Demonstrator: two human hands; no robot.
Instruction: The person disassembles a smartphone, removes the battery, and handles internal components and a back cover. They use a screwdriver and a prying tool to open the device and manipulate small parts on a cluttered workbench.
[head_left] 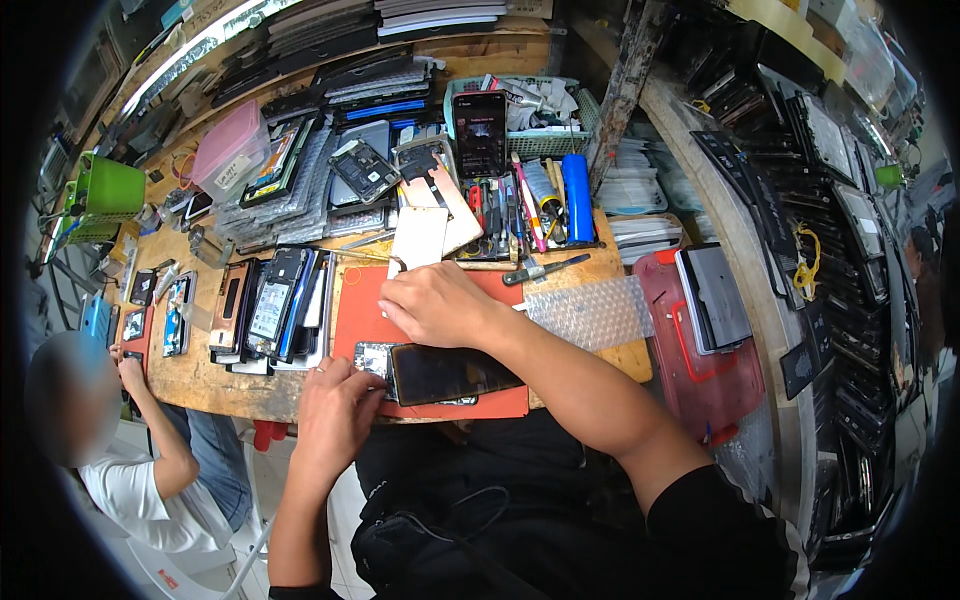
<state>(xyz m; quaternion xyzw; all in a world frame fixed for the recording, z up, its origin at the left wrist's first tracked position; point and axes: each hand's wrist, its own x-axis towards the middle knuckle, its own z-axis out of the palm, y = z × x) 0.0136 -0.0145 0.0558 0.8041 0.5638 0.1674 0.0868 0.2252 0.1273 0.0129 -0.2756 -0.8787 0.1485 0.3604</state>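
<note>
An opened phone (pixel 374 359) lies on a red-orange mat (pixel 480 408), its inner parts showing at the left end. Across it rests a dark, glossy screen panel (pixel 455 376). My left hand (pixel 338 408) has its fingers bent together and pressed on the phone's left end. Above the phone, my right hand (pixel 437 306) is closed in a pinch. A small dark curved tip shows behind its knuckles, but what the fingers hold is hidden. Just beyond this hand lies a white flat panel (pixel 418 238).
Bubble wrap (pixel 590 312) and a screwdriver (pixel 546 270) lie right of the mat. Opened phones (pixel 272 308) stand at left. Behind are tools, a blue cylinder (pixel 577 198) and a propped lit phone (pixel 480 134). Another person's hand (pixel 131 372) works at far left.
</note>
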